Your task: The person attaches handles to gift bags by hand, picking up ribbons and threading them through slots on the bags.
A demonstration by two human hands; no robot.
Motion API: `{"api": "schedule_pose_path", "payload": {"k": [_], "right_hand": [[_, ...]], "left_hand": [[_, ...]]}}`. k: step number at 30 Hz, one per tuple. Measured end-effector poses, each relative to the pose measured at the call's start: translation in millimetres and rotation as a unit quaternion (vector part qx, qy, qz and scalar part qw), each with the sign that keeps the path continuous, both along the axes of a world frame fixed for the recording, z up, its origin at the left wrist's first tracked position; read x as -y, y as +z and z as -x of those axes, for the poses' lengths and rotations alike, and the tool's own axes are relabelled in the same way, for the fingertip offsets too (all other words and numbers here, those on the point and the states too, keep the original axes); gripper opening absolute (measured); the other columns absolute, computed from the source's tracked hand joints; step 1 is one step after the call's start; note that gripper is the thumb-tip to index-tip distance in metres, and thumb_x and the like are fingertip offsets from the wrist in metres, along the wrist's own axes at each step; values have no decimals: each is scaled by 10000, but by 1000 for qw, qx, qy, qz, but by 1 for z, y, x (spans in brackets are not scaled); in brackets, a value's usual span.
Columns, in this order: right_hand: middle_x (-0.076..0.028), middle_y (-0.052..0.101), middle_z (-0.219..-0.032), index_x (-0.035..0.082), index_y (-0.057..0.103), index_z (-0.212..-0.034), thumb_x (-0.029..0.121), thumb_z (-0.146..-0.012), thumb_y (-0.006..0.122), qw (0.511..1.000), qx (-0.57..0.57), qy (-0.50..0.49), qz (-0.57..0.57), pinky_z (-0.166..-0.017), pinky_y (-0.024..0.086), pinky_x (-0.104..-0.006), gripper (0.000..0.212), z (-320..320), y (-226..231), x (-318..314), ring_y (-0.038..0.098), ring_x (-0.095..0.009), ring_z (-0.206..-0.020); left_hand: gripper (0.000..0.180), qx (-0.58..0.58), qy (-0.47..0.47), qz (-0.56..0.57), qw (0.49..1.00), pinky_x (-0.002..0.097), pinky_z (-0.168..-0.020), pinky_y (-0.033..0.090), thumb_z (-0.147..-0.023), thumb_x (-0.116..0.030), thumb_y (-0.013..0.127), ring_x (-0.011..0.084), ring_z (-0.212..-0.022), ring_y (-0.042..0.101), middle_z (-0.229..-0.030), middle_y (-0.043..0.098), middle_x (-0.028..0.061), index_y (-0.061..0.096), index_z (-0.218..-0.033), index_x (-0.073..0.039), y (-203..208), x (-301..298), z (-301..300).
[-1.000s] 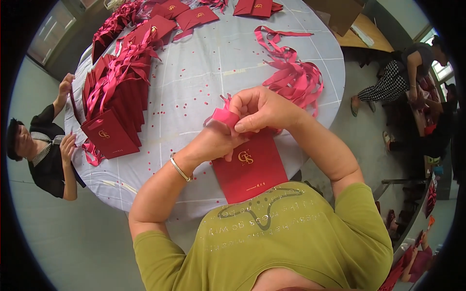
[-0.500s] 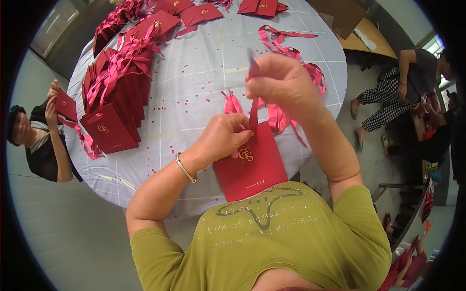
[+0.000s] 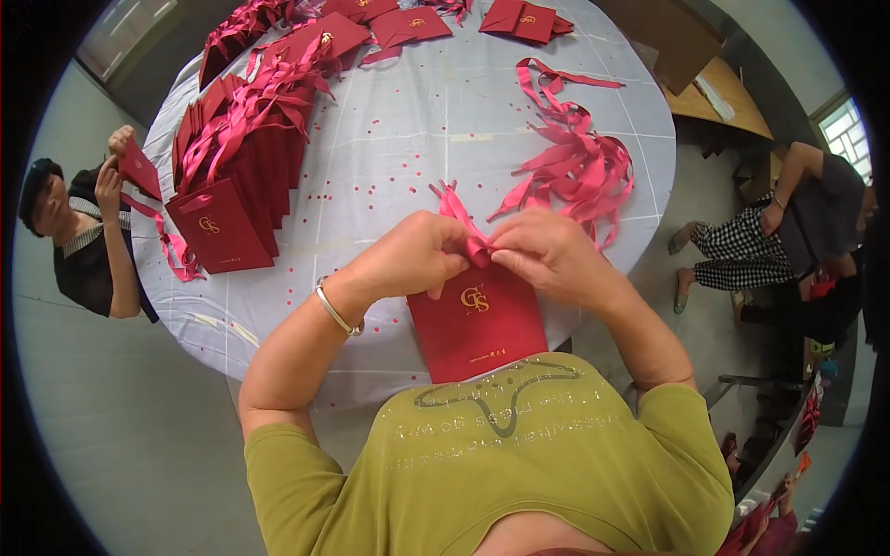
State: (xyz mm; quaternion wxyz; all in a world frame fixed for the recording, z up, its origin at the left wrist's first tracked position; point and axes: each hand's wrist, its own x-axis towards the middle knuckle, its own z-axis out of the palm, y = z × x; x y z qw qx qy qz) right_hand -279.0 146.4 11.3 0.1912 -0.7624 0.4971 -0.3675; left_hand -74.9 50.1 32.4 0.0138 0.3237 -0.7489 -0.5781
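Observation:
A red paper gift bag point(image 3: 482, 329) with gold lettering lies flat at the table's near edge, against my shirt. Over its top edge, my left hand point(image 3: 419, 258) is closed in a pinch on a pink ribbon point(image 3: 476, 248). My right hand point(image 3: 549, 256) pinches the same ribbon from the other side, fingertips close to the left ones. Loose ribbon ends stick out beyond my fingers, away from me. Part of the ribbon and the bag's upper corners are hidden by my hands. Past my right hand lies a heap of pink ribbons point(image 3: 584, 167).
Several ribboned red bags point(image 3: 246, 139) stand packed together at the left. Flat red bags point(image 3: 524, 20) lie at the far side. Small red dots are scattered over the white tablecloth point(image 3: 371, 139). A person point(image 3: 88, 232) at the left holds a red bag; others are at the right.
My right hand has come down from its raised position, bringing the ribbon to the bag's top beside my left hand. The view has shifted slightly.

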Motion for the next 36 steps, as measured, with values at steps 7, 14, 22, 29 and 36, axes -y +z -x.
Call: {"api": "schedule_pose_path", "payload": {"k": [7,14,22,29,36], "right_hand": [[-103,693,-874,18,708,-898,97,-823,726,999,44,-18,10,-741,511,-349,110,6,-5,-6,648,-262,-840],[-62,709,-992,-15,686,-1068,138,-975,600,931,317,-140,-114,-799,522,-284,199,6,-3,7,638,-117,-901],[-22,606,-793,-47,594,-1225,103,-1004,543,850,518,39,-85,-580,452,-204,272,15,38,23,559,-85,-649],[-109,641,-783,25,712,-975,-12,-780,731,996,-6,41,78,-559,496,-314,200,-40,30,10,632,-212,-666],[-87,646,-758,37,654,-897,15,-760,736,996,-29,40,72,-531,499,-328,161,-53,1,6,640,-237,-626]], "left_hand": [[168,79,-3,-56,995,213,-436,408,-902,-36,603,72,-481,578,-713,635,5,678,-1047,3,9,11,-28],[173,21,22,-128,991,208,-435,400,-911,-68,624,61,-484,561,-724,635,-2,680,-1059,1,-12,13,-46],[167,31,62,-132,989,212,-441,407,-921,-75,604,67,-493,573,-758,648,0,682,-1051,-4,-17,12,-48],[170,-15,57,-171,984,211,-441,411,-944,-93,562,76,-511,602,-764,654,8,665,-1046,-1,-24,16,-55],[127,-31,56,-198,978,210,-434,403,-951,-100,559,82,-494,592,-718,623,0,641,-996,-16,-26,18,-57]]}}
